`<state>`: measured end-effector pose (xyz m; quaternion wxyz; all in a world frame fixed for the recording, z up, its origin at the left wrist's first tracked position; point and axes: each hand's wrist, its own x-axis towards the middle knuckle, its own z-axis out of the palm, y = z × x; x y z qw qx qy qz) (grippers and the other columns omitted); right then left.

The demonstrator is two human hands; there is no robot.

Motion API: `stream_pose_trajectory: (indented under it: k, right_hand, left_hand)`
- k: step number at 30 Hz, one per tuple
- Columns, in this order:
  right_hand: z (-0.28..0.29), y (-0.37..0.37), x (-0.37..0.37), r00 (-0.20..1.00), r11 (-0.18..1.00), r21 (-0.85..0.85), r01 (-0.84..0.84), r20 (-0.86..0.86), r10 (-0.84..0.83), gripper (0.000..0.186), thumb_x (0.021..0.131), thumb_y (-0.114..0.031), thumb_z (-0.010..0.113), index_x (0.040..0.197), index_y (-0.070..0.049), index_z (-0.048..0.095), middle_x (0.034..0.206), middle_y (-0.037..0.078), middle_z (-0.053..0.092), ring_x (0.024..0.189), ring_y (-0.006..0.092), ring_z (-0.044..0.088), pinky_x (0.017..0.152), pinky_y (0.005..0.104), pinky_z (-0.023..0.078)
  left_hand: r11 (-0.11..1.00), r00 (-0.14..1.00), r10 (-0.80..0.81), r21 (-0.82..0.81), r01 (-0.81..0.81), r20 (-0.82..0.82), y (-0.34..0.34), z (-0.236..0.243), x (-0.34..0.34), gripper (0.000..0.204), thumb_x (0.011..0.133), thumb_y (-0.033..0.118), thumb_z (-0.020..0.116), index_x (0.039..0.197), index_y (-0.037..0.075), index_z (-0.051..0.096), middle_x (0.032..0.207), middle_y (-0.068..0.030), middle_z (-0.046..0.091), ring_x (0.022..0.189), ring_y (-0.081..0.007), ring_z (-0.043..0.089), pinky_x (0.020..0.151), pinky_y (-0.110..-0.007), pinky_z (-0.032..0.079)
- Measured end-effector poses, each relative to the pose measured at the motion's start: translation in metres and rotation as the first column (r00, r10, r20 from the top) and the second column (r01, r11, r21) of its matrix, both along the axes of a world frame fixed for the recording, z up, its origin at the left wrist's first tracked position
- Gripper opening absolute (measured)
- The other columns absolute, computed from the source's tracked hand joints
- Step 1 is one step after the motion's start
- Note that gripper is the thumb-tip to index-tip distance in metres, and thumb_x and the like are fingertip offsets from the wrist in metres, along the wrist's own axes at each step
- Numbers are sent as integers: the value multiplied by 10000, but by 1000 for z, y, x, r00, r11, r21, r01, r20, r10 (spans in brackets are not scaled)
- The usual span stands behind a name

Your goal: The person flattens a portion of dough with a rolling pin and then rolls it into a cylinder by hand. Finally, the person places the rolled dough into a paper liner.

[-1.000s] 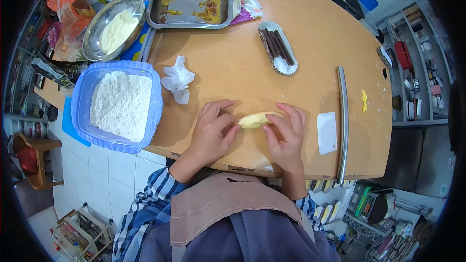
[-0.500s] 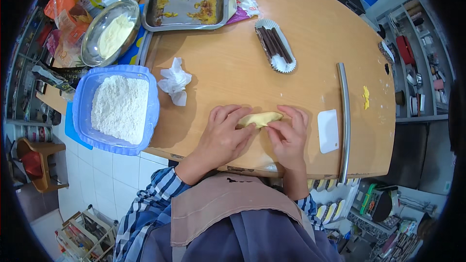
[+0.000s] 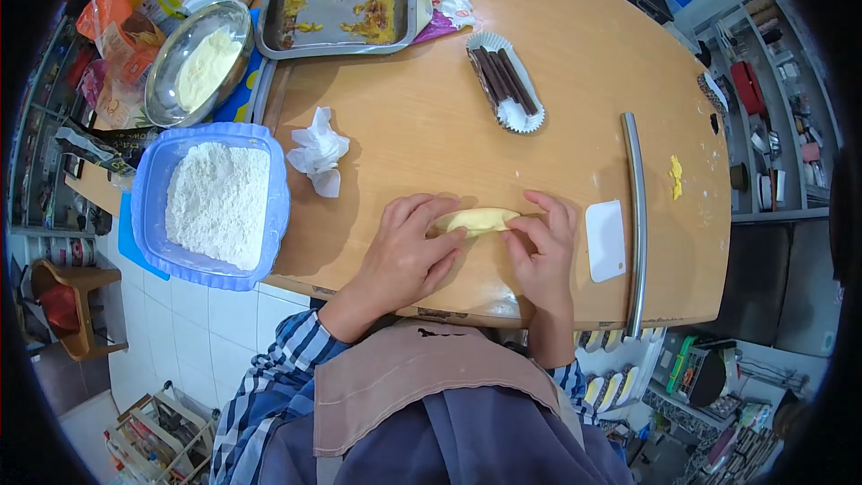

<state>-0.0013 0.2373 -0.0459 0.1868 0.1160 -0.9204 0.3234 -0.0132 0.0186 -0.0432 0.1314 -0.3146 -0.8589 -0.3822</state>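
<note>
Roughly between tissue (image 3: 317, 153) and scraper (image 3: 605, 241), dough (image 3: 485, 220).

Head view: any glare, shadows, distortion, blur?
Head view: corners black, and fisheye likely bows the tube, which carries a bright highlight; head view: soft shadow right of the tissue; head view: left hand, right hand and dough show no obvious blur.

On the table (image 3: 395, 153), the dough roll (image 3: 487, 219) lies between the left hand (image 3: 404, 247) and the right hand (image 3: 546, 251). Left of the roll are a tissue (image 3: 319, 153) and, farther out, a tub (image 3: 279, 189) of powder (image 3: 218, 207); right of it, a flat card (image 3: 606, 241), then a rod (image 3: 635, 216). Behind it sits a paper case (image 3: 519, 119) holding sticks (image 3: 505, 79), with a baking tray (image 3: 341, 48) farther back to its left.
</note>
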Motion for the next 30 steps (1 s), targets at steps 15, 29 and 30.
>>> stream_pose_trajectory:
  k: [15, 29, 30]
  right_hand:
    - [-4, 10, -2, 996, 996, 67, 52, 63, -56, 184, 734, -17, 701, 911, -63, 687, 1187, 118, 595, 1103, 317, 483, 963, 424, 363]
    - [-6, 9, 0, 998, 999, -15, 43, 45, -42, 261, 729, -1, 689, 983, -59, 670, 1178, 117, 594, 1066, 318, 511, 941, 419, 372]
    - [-5, 7, 0, 997, 996, -59, 73, 28, -71, 256, 725, -1, 689, 973, -59, 674, 1177, 112, 596, 1061, 315, 513, 940, 414, 372]
  left_hand:
    - [992, 999, 2, 123, -6, 32, -5, -1, -2, 266, 710, 57, 750, 973, 52, 712, 1166, -190, 597, 1058, -374, 558, 894, -448, 464]
    - [989, 998, 29, 141, -35, 47, -7, -3, -1, 260, 725, 72, 739, 981, 42, 707, 1187, -194, 594, 1059, -375, 554, 906, -455, 459]
    - [989, 998, 28, 146, -35, 49, -7, -4, -1, 260, 724, 70, 739, 981, 41, 707, 1187, -194, 594, 1058, -375, 554, 903, -455, 458]
